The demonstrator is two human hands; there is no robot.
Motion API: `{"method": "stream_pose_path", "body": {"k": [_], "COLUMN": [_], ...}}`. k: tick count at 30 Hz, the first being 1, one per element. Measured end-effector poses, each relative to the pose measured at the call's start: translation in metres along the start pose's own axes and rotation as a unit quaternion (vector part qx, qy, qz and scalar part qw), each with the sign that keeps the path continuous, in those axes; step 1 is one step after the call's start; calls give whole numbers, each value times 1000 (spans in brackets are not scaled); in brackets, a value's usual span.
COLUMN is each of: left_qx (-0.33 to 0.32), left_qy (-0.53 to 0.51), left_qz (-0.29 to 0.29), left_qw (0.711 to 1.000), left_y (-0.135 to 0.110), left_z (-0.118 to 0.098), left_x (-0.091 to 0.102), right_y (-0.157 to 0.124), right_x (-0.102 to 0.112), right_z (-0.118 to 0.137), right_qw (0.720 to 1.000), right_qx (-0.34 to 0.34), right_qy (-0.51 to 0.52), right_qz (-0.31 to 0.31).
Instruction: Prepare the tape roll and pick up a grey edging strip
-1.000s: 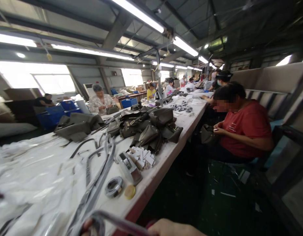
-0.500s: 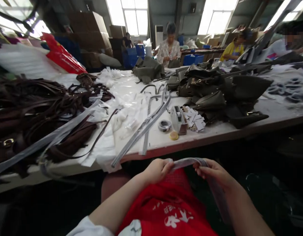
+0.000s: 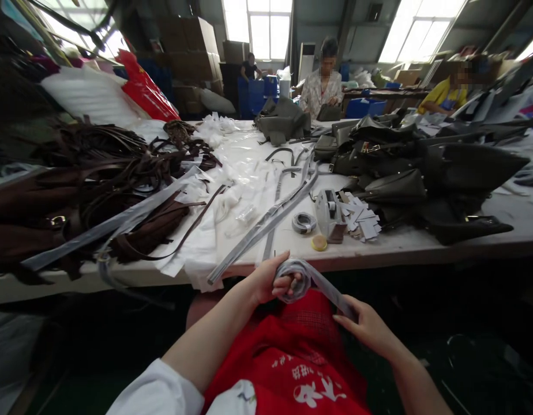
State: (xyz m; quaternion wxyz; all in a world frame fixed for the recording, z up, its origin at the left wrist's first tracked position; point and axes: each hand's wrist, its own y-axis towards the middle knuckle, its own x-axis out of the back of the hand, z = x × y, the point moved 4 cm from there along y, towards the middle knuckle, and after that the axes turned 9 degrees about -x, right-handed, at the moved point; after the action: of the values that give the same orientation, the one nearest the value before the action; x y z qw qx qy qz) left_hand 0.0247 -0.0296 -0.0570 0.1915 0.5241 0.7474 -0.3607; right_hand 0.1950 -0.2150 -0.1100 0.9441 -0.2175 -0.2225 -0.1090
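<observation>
My left hand (image 3: 271, 280) is closed around the looped end of a grey plastic-wrapped strap (image 3: 312, 281), just below the table's front edge. My right hand (image 3: 365, 326) pinches the same strap lower down, to the right, over my red apron (image 3: 299, 351). The strap runs taut and slanted between both hands. On the white table (image 3: 405, 245) directly ahead lie more wrapped grey straps (image 3: 266, 222), a tape roll (image 3: 303, 222), a tape dispenser (image 3: 329, 214), a small yellow disc (image 3: 319, 242) and a pile of white paper tags (image 3: 361, 216).
Dark brown straps and bags (image 3: 97, 184) pile up at the left. Olive-grey handbags (image 3: 426, 167) crowd the right. Clear plastic sheets (image 3: 240, 167) cover the middle. Other people work at the far side, one in a pale patterned shirt (image 3: 322, 92), one in yellow (image 3: 442, 95). Cardboard boxes (image 3: 188, 40) stand behind.
The view swung from the right down to my lap. My left hand has curled the strap's end into a loop, and my right hand has slid lower along it.
</observation>
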Motion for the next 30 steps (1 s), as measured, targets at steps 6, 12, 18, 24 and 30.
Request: {"method": "stream_pose_path", "body": {"k": [6, 12, 18, 24, 30], "left_qx": [-166, -375, -303, -212, -113], "left_qy": [-191, 185, 657, 671, 570], "left_qz": [-11, -176, -21, -68, -55], "left_qw": [967, 891, 689, 707, 812], "left_y": [-5, 9, 5, 11, 12], "left_z": [-45, -33, 13, 9, 15], "left_x": [2, -8, -38, -19, -5], "right_y": [9, -3, 4, -4, -6], "right_x": [-17, -60, -22, 5, 51], "right_z": [11, 72, 91, 95, 97], "right_qw": [998, 940, 840, 843, 915], "right_qx": [26, 36, 75, 86, 260], "right_qy": [35, 251, 505, 517, 9], "right_qz": [-48, 227, 184, 122, -308]}}
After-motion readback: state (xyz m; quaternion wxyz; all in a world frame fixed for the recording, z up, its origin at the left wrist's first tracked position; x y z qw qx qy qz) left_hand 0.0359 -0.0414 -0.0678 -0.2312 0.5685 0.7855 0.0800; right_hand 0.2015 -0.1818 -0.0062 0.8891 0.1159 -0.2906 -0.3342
